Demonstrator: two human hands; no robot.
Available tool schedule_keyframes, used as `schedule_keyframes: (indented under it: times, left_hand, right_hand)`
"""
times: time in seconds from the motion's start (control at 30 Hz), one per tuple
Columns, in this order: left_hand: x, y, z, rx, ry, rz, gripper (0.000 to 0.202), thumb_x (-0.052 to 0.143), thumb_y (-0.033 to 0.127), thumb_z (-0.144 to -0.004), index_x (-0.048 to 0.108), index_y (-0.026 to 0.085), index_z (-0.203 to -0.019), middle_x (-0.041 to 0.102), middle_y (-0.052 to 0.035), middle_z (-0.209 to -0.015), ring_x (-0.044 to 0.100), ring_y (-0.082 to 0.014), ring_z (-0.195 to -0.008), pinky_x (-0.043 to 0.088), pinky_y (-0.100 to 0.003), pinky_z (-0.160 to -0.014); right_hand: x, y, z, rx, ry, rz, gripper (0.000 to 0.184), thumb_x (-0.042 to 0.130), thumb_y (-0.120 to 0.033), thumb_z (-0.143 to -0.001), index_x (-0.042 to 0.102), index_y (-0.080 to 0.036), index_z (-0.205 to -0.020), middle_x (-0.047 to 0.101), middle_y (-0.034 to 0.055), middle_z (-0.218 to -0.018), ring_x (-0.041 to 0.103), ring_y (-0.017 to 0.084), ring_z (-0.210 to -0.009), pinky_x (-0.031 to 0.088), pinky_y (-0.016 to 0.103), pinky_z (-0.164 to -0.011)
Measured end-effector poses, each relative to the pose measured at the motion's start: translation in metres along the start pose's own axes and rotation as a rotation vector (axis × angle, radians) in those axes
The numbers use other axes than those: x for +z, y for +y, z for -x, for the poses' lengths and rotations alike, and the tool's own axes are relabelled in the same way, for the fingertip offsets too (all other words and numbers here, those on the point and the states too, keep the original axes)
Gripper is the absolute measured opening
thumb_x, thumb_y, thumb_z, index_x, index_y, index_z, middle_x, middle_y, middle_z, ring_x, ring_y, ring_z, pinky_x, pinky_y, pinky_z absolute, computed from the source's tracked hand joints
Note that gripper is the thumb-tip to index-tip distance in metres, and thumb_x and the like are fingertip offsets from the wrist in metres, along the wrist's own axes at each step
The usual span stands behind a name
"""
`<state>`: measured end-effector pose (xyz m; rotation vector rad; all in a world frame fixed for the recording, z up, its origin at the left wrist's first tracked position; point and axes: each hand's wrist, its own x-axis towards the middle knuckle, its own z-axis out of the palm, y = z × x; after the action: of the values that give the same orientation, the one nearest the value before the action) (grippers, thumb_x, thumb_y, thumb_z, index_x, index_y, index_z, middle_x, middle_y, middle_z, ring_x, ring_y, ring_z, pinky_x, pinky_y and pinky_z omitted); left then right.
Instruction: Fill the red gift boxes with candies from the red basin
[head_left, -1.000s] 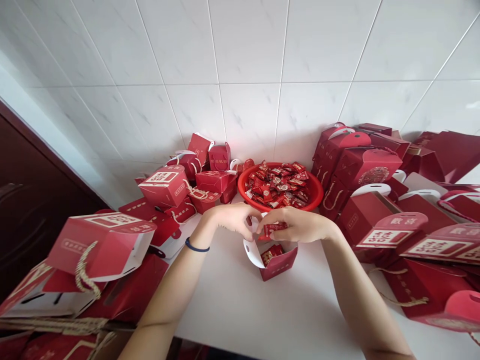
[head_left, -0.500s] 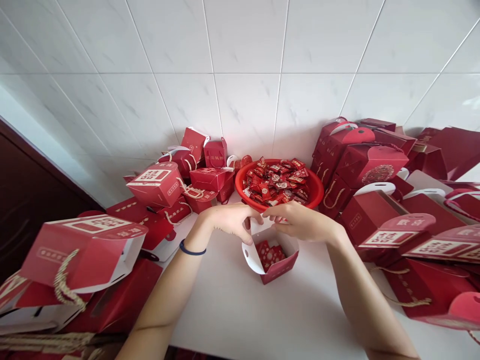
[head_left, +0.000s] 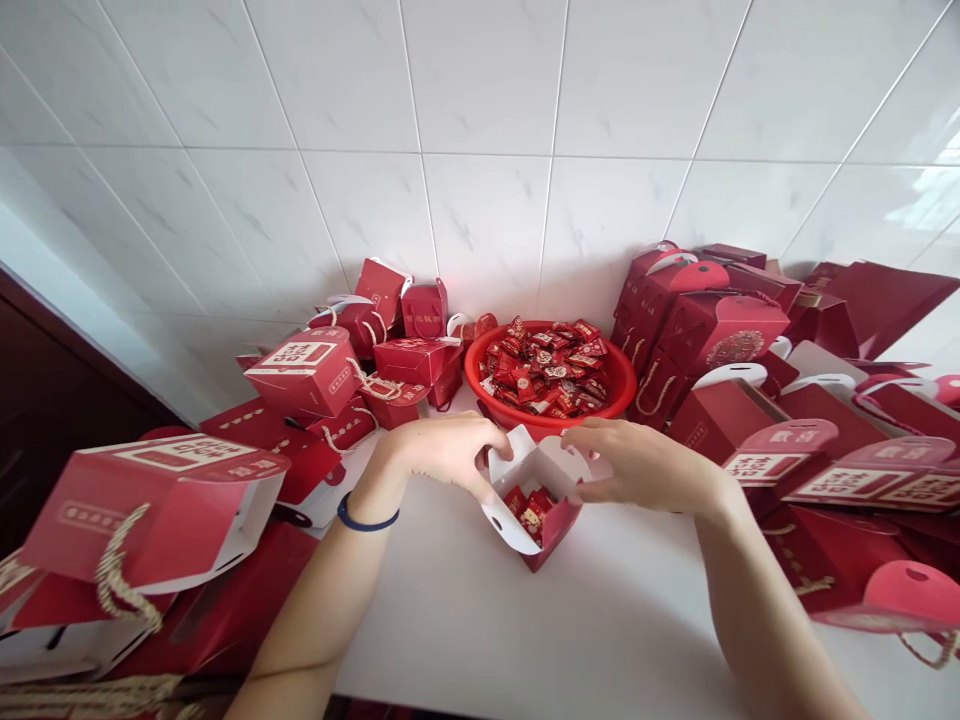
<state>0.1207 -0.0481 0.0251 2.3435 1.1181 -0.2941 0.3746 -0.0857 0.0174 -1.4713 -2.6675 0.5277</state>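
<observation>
A small red gift box (head_left: 559, 532) with a white inside stands open-topped on the table, its flaps raised. Red-wrapped candies (head_left: 531, 508) lie in it. My left hand (head_left: 459, 455) grips the box's left side, thumb near the front white flap and fingers at the back flap. On the opposite side my right hand (head_left: 637, 465) pinches the right flap between thumb and fingers. Just behind the box is a red plastic basin (head_left: 628, 385) heaped with more wrapped candies (head_left: 551, 368).
Several red boxes with rope handles, among them a closed one (head_left: 304, 372), are piled at the left. More red boxes (head_left: 739, 330) are stacked at the right. A tiled wall (head_left: 480, 90) rises behind the white table (head_left: 465, 620).
The box has turned, so a corner now points toward me. My right hand has moved from the back edge to the right flap. My left hand stays at the left side.
</observation>
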Motion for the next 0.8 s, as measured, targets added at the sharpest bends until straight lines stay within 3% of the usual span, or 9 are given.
schedule_keyframes:
  times: [0.07, 0.17, 0.3, 0.4, 0.47, 0.57, 0.67, 0.8]
  left_hand:
    - [0.001, 0.003, 0.002, 0.024, 0.048, -0.023, 0.044, 0.081, 0.037, -0.072, 0.073, 0.026, -0.113, 0.072, -0.0020, -0.108, 0.065, -0.0234, -0.101, 0.046, -0.025, -0.076]
    - [0.002, 0.006, 0.004, 0.137, 0.116, 0.001, 0.038, 0.080, 0.032, -0.075, 0.074, 0.028, -0.112, 0.068, -0.0017, -0.118, 0.061, -0.0238, -0.112, 0.044, -0.026, -0.086]
    - [0.003, 0.010, 0.000, 0.299, 0.010, 0.068, 0.034, 0.081, 0.038, -0.076, 0.073, 0.025, -0.107, 0.069, -0.0017, -0.117, 0.063, -0.0212, -0.104, 0.044, -0.026, -0.086]
    - [0.007, 0.010, -0.007, 0.275, -0.069, 0.039, 0.040, 0.085, 0.038, -0.072, 0.071, 0.023, -0.107, 0.072, -0.0003, -0.106, 0.064, -0.0195, -0.094, 0.044, -0.025, -0.078]
    - [0.010, 0.010, -0.013, 0.228, -0.045, 0.040, 0.030, 0.080, 0.031, -0.076, 0.069, 0.022, -0.103, 0.071, 0.0004, -0.101, 0.063, -0.0179, -0.089, 0.043, -0.024, -0.074]
    - [0.016, 0.010, -0.021, 0.147, 0.081, 0.046, 0.017, 0.073, 0.029, -0.082, 0.066, 0.020, -0.094, 0.068, -0.0012, -0.099, 0.061, -0.0188, -0.093, 0.043, -0.025, -0.075]
    - [0.022, 0.010, -0.030, 0.102, 0.177, 0.021, 0.027, 0.077, 0.033, -0.078, 0.061, 0.020, -0.096, 0.063, -0.0031, -0.105, 0.059, -0.0204, -0.094, 0.043, -0.026, -0.074]
    - [0.026, 0.010, -0.040, 0.226, 0.103, 0.058, 0.018, 0.072, 0.024, -0.081, 0.061, 0.020, -0.095, 0.060, -0.0028, -0.114, 0.060, -0.0181, -0.095, 0.043, -0.027, -0.078]
  right_hand:
    - [0.013, -0.001, -0.002, 0.085, 0.061, 0.082, 0.032, 0.065, -0.040, -0.091, 0.066, -0.020, -0.115, 0.069, 0.0079, -0.111, 0.066, 0.025, -0.092, 0.044, 0.031, -0.072]
    - [0.034, 0.002, -0.003, 0.123, 0.128, 0.126, 0.043, 0.066, -0.040, -0.091, 0.059, -0.020, -0.128, 0.068, 0.0096, -0.119, 0.068, 0.026, -0.090, 0.047, 0.032, -0.071]
    - [0.058, 0.009, 0.000, 0.095, 0.269, 0.069, 0.060, 0.073, -0.033, -0.086, 0.050, -0.024, -0.141, 0.064, 0.0100, -0.132, 0.070, 0.025, -0.094, 0.052, 0.033, -0.073]
    - [0.072, 0.017, 0.003, 0.028, 0.396, -0.047, 0.048, 0.070, -0.028, -0.087, 0.057, -0.028, -0.134, 0.066, 0.0070, -0.128, 0.070, 0.021, -0.087, 0.055, 0.033, -0.073]
    - [0.081, 0.022, 0.004, -0.056, 0.460, -0.175, 0.034, 0.065, -0.027, -0.091, 0.063, -0.027, -0.126, 0.067, 0.0070, -0.125, 0.069, 0.017, -0.082, 0.058, 0.033, -0.074]
    - [0.094, 0.029, 0.006, -0.195, 0.508, -0.340, 0.023, 0.059, -0.033, -0.098, 0.069, -0.025, -0.117, 0.066, 0.0097, -0.127, 0.071, 0.020, -0.099, 0.059, 0.034, -0.086]
    - [0.102, 0.033, 0.007, -0.246, 0.484, -0.427, 0.029, 0.053, -0.040, -0.102, 0.072, -0.024, -0.117, 0.066, 0.0116, -0.131, 0.063, 0.025, -0.125, 0.057, 0.036, -0.096]
    - [0.104, 0.035, 0.008, -0.207, 0.439, -0.513, 0.037, 0.049, -0.047, -0.103, 0.074, -0.024, -0.118, 0.066, 0.0130, -0.133, 0.059, 0.027, -0.132, 0.059, 0.036, -0.092]
